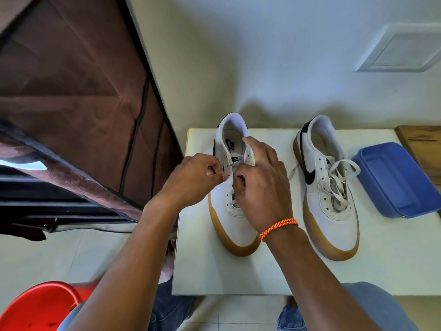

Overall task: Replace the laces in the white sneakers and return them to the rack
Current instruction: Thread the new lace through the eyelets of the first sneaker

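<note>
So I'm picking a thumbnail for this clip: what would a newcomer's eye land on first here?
Both hands meeting over the left sneaker at the middle of the white table: the left hand pinches at the eyelets, and the right hand, with an orange bracelet on its wrist, has its grip at the lace. Next, the right sneaker with loose laces beside a blue tray, and a red bucket at bottom left.

A white table (274,271) holds two white sneakers, left (229,211) and right (331,211); a blue lid (396,180) lies beside them
</note>
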Demonstrator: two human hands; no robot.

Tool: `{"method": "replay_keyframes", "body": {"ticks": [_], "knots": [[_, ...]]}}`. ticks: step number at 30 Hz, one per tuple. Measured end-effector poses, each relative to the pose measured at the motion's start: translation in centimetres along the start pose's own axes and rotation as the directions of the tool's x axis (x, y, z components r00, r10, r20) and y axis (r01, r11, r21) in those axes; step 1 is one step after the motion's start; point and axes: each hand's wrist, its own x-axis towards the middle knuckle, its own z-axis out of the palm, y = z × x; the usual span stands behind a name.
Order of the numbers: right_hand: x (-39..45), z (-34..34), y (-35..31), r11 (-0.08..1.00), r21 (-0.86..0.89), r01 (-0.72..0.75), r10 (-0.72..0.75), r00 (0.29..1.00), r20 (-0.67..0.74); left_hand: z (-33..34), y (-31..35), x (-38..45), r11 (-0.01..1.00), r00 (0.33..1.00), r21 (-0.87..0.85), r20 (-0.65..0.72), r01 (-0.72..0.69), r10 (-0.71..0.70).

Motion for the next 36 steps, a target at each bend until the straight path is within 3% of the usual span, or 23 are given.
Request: {"method": "replay_keyframes", "body": {"ticks": [4, 13, 19, 29, 32, 36], "knots": [[0.3, 0.0, 0.5, 0.998, 0.045, 0.040, -0.042, 0.998, 0.043, 0.3, 0.1, 0.0, 0.999, 0.999, 0.036, -0.024, -0.028, 0.028], [0.2, 1.5, 0.4, 0.949, 0.290, -0.125, 0.116, 0.992, 0.047, 0.2, 0.2, -0.3, 0.995, 0.998, 0.081, -0.027, -0.060, 0.062], [-0.1, 0.5, 0.1, 0.999, -0.011, -0.047, 0.048, 0.997, 0.065, -0.2, 0.4, -0.3, 0.996, 0.996, 0.083, -0.078, -0.031, 0.037], [0.0, 1.8, 0.2, 0.998, -0.037, -0.041, 0.044, 0.996, 0.076, 0.0, 0.5, -0.3, 0.998, 0.995, 0.038, -0.082, -0.057, 0.060], [0.0, 1.7, 0.4, 0.999, 0.008, -0.045, 0.045, 0.996, 0.079, -0.3, 0.9, -0.5, 0.998, 0.994, -0.039, -0.095, -0.057, 0.053], [-0.1, 1.0, 0.5, 0.998, 0.055, -0.041, 0.036, 0.995, 0.089, -1.6, 1.4, -0.5, 0.928, 0.985, -0.366, -0.174, -0.072, 0.008]]}}
